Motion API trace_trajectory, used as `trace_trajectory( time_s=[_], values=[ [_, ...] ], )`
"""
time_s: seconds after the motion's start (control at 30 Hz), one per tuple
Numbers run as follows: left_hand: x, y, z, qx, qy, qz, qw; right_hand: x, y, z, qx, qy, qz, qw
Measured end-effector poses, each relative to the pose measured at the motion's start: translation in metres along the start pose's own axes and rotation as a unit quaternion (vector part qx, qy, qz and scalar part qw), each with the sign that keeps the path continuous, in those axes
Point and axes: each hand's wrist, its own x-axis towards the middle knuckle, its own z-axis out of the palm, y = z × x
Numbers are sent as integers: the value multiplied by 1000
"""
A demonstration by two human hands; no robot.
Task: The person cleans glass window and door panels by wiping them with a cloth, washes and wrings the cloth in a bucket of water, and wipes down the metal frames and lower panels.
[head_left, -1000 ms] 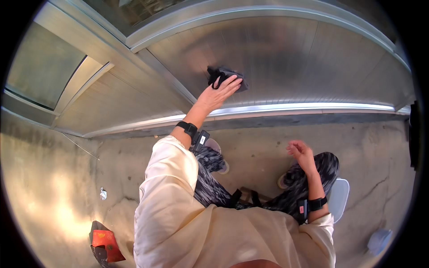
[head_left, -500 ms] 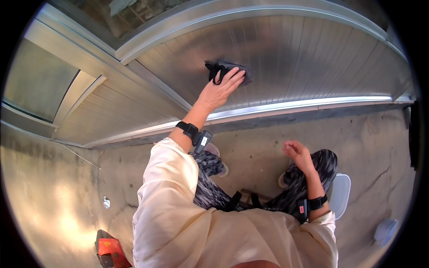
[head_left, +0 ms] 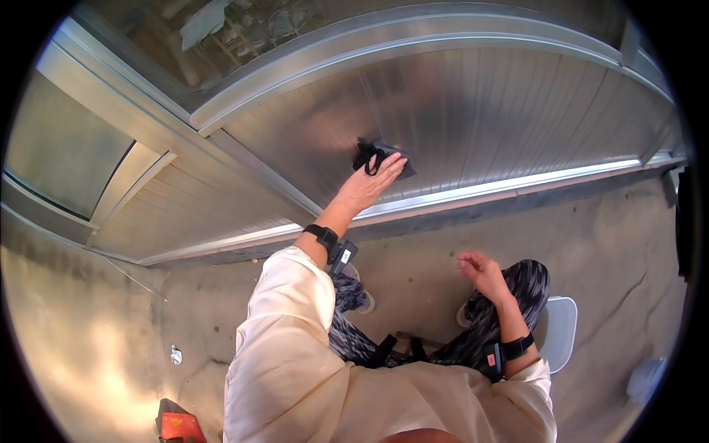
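Observation:
My left hand [head_left: 365, 188] presses a dark grey cloth [head_left: 365, 153] with a black strap or loop flat against the ribbed metal panel [head_left: 473, 111]. The fingers lie over the cloth, and the black loop crosses them near the knuckles. My right hand [head_left: 485, 274] hovers by my right knee, its fingers loosely bent, with nothing seen in it. Each forearm wears a black strap with a small device, the left one [head_left: 342, 256] and the right one [head_left: 496, 362].
A bright metal rail [head_left: 509, 182] runs along the panel's foot. Beside my right leg stands a white plastic container [head_left: 560, 336]; a translucent tub [head_left: 645, 380] sits farther right. On the concrete floor lie a scrap of foil [head_left: 176, 355] and a red-and-dark item [head_left: 179, 424]. Glass [head_left: 273, 29] fills the frame above.
My left hand has slid the cloth down the panel, slightly to the right. The view has also shifted a little. My right hand stays near the knee.

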Motion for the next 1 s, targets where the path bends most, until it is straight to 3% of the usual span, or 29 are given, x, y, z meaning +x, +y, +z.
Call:
trace_trajectory(
  time_s=[0.1, 0.23, 0.37, 0.43, 0.5, 0.57, 0.67, 0.7, 0.83, 1.0],
  values=[
    [-1, 3, 10, 0, -20, 27, 999, 1, -2, -9, -13, 7, -1, 1000],
    [15, -56, -61, -12, 111, -116, 987, -7, -7, -4, -38, 12, 6, 999],
    [44, -80, -80, -23, 256, -219, 941, -5, -14, -4, -37, 14, 3, 999],
    [48, -62, -66, -13, 239, -219, 946, -6, -13, -4, -42, 7, -6, 999],
    [46, -35, -45, -70, 168, -130, 975, -5, -12, -4, -40, 7, -5, 999],
    [38, -8, -15, -37, 73, -17, 996, -5, -11, -2, -40, 6, -9, 999],
    [35, -9, -6, 21, 58, 21, 998, -5, -9, -4, -54, 12, 3, 998],
    [37, -17, -22, -53, 58, -13, 997, -7, -9, -5, -60, 1, 3, 998],
    [61, -67, -80, -32, 188, -139, 972, -10, -7, -5, -95, 11, -12, 995],
    [101, -67, -80, -19, 296, -185, 937, -6, -6, 0, -84, 31, -77, 993]
  ],
)
